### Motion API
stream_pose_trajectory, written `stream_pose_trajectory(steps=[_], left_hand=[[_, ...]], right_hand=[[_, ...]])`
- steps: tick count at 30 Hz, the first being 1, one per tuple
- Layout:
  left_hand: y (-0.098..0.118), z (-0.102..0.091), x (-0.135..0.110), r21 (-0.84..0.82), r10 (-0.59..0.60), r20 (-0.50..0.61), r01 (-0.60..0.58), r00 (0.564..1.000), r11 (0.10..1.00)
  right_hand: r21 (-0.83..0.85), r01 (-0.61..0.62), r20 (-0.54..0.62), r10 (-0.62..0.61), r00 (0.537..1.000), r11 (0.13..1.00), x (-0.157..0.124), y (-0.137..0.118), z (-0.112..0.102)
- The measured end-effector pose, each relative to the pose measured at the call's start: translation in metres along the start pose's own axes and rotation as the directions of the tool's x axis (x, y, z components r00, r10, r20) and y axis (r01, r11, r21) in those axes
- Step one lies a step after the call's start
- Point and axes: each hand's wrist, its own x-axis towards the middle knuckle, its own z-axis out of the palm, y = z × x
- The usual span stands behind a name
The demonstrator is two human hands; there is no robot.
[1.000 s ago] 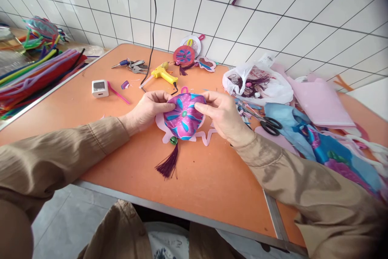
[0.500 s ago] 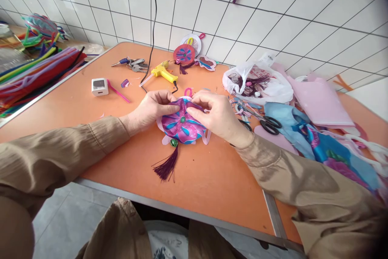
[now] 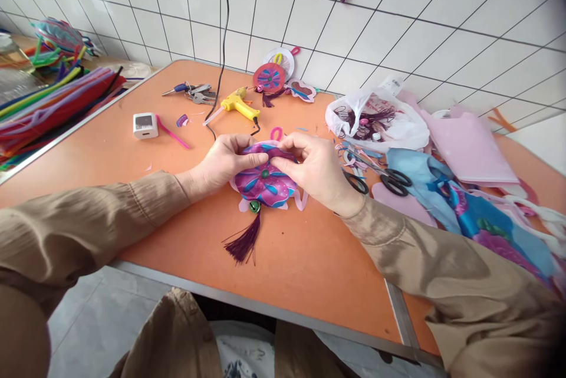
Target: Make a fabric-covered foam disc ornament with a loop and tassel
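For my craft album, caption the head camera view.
Left hand and right hand pinch a purple flower ornament on an orange table, glue gun behind.

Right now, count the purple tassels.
2: a tassel below the held flower ornament, another under the red disc near the wall. The plastic bag may hide more.

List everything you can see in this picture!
tasselled ornament: one, purple-pink-blue, table middle, between both hands
glue gun: one, yellow, behind the ornament
keys: one bunch, silvery, by glue gun
small display box: one, white, left side
pipe cleaners: many, mixed colours, far left
scissors: at least one pair, black-handled, beside right hand
plastic bag: one, white, back right
fabric pieces: several, pink and blue, far right
table: one, orange, beneath the hands
left hand: one, pinching ornament's top
right hand: one, pinching ornament's top
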Motion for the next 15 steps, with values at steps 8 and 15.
stream_pose_trajectory(steps=[8,15], left_hand=[[0.0022,0.0021,-0.003,0.045,0.038,-0.006,-0.037,0.999,0.998],[0.0047,0.0049,-0.0051,0.14,0.046,-0.024,-0.042,0.999,0.989]], right_hand=[[0.18,-0.016,-0.031,0.022,0.999,0.984,-0.0005,0.0007,0.0005],[0.171,-0.018,-0.062,0.029,0.998,0.985,0.0002,0.006,0.0049]])
